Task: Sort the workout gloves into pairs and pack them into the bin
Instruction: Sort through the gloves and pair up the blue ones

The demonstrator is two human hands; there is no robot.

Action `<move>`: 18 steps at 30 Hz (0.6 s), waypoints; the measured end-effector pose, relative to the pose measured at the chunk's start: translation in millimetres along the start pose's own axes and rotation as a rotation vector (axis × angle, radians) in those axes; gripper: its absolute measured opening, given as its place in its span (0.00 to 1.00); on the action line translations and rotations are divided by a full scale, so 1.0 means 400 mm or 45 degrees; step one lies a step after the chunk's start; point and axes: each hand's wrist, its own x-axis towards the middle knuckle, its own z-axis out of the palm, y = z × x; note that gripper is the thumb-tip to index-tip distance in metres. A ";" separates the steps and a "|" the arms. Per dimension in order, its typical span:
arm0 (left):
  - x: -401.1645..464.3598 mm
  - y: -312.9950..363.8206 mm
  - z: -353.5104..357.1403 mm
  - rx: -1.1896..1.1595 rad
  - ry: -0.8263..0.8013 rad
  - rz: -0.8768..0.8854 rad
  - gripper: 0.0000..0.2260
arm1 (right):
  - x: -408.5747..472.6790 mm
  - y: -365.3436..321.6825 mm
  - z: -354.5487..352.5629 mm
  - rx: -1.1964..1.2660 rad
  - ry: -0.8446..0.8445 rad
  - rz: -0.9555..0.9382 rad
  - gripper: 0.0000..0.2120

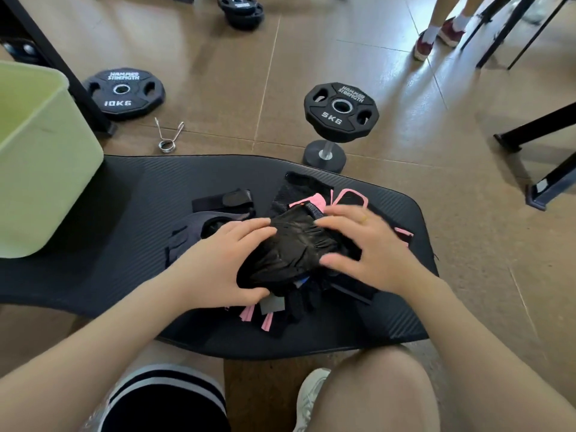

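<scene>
Black workout glove [291,254] sits atop a heap of gloves [280,307] (some trimmed pink) near the mat's [124,260] right end. Left hand [223,263] and right hand [363,244] hold it from either side, fingers loosely spread and curled over its edges. Pale green bin [46,157] overlaps the mat's far-left corner.

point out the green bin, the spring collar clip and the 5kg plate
green bin [46,169]: head view, on its front wall
spring collar clip [167,145]: head view, on its coil
5kg plate [330,118]: head view, on the top face by the 5KG mark
</scene>
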 end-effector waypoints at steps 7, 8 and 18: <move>-0.063 -0.043 -0.018 -0.455 -0.037 -0.024 0.42 | 0.045 -0.067 0.050 0.004 -0.145 -0.233 0.16; -0.068 -0.053 -0.018 -0.463 -0.045 -0.052 0.44 | 0.048 -0.074 0.040 0.051 -0.106 -0.180 0.14; -0.067 -0.088 0.013 -0.383 0.473 -0.191 0.13 | 0.080 -0.062 -0.055 0.405 -0.121 0.435 0.05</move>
